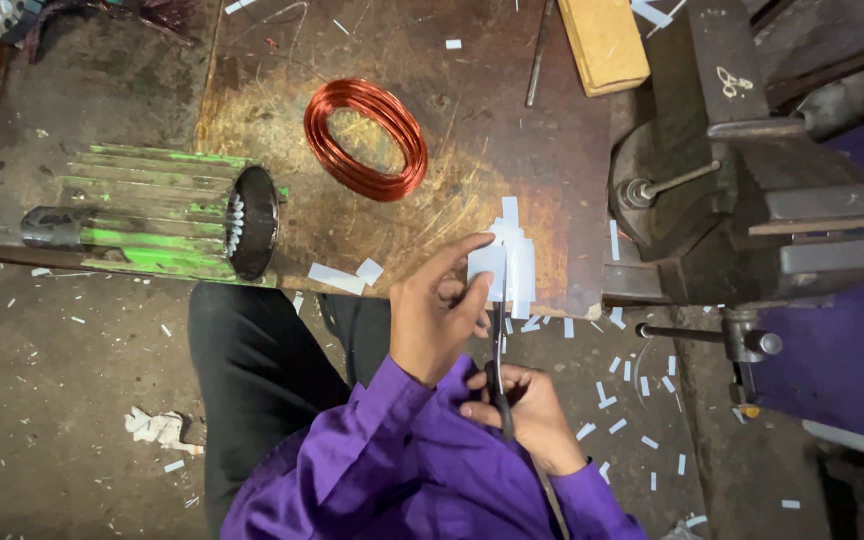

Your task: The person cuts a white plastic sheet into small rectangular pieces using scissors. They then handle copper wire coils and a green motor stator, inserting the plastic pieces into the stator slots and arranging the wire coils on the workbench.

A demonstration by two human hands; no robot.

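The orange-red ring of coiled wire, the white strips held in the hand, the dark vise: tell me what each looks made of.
Orange-red wire coil: likely enamelled copper, glossy metallic strands. White strips in the left hand: thin, matte, flat, probably paper or insulating sheet; black-handled scissors in the right hand cut them. Dark vise: heavy, dull grey, probably cast iron.

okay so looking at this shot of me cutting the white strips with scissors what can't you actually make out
- Scissors: in the head view the handles are buried in the right hand, so the grip is unclear.
- White strips: the left hand covers their near edge; how many are stacked is not readable.
- Green motor housing: its inside is dark and too small to read.
- Bench vise: cut off by the top edge.
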